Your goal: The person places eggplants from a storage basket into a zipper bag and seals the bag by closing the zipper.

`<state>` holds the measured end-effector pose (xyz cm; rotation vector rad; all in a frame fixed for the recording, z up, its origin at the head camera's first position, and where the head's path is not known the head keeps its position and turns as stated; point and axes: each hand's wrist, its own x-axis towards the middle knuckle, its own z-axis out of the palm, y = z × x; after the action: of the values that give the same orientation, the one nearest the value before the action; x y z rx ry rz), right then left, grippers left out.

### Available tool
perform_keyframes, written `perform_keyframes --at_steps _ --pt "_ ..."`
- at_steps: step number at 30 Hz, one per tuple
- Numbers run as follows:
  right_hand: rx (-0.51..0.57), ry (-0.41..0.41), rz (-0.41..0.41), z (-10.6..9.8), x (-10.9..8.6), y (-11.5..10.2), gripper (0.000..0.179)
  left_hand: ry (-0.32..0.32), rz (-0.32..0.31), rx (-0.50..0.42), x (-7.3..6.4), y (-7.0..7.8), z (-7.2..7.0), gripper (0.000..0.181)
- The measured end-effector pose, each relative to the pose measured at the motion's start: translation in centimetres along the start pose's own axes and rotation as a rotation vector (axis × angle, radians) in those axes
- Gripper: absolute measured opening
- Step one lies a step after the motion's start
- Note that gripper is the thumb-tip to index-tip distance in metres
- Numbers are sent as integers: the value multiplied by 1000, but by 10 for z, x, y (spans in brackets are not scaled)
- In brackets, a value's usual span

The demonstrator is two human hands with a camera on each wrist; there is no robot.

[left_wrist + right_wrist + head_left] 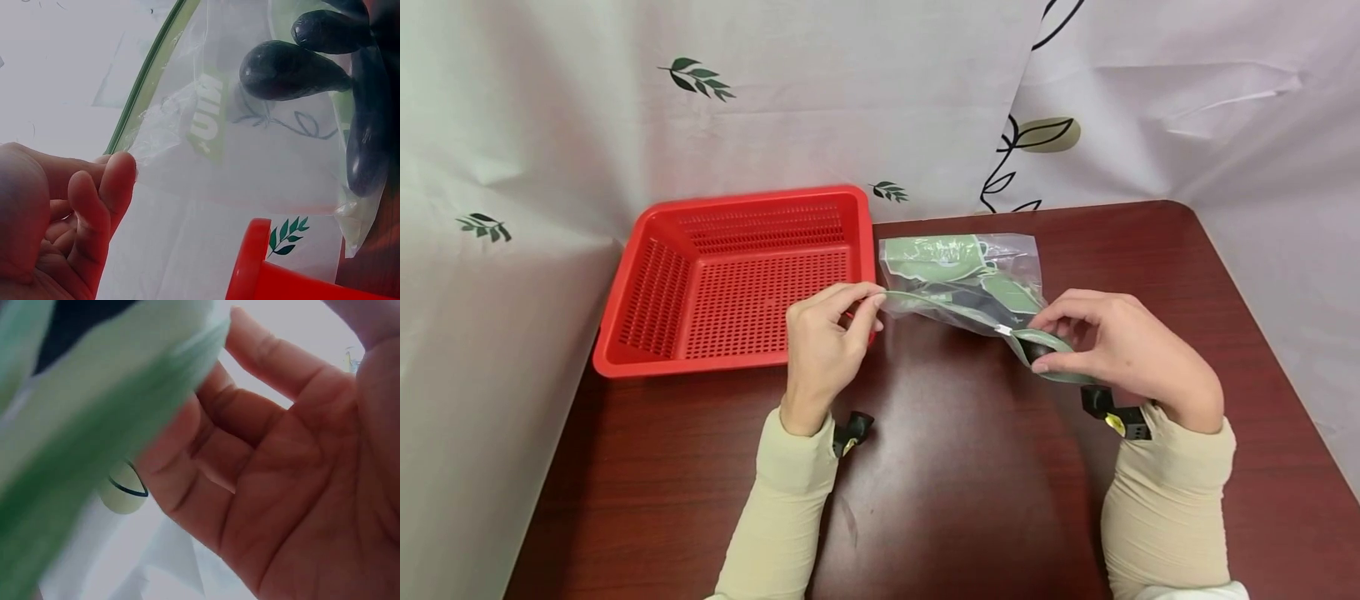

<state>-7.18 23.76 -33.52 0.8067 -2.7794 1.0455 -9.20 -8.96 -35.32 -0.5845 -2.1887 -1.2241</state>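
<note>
A clear zip bag point(955, 275) with green printing stands tilted beside the basket. Several dark, smooth, eggplant-like pieces point(290, 70) lie inside, showing through the plastic in the left wrist view. My left hand point(831, 342) pinches one end of the green zip strip between thumb and forefinger. At the other end, my right hand point(1112, 346) holds the parted mouth of the bag, thumb on the near edge and fingers on the far one. A white slider point(1004, 331) sits on the strip just left of this opening. In the right wrist view the blurred green edge covers some fingertips.
A red perforated plastic basket point(767, 312) stands at the left, its right side close to the bag and my left hand. The dark red-brown table point(955, 500) meets a white leaf-print curtain point(820, 100) at the back and sides.
</note>
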Motion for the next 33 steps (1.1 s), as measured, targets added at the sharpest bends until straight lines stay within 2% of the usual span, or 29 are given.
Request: perform_keyframes --at_steps 17,28,33 --pt "-130 209 -76 4 10 -5 34 31 3 -53 0 -1 1 9" --pt "-49 140 -146 10 12 -12 41 36 14 -39 0 2 0 9" --pt "-20 139 -154 13 13 -17 34 43 14 -35 0 2 0 9"
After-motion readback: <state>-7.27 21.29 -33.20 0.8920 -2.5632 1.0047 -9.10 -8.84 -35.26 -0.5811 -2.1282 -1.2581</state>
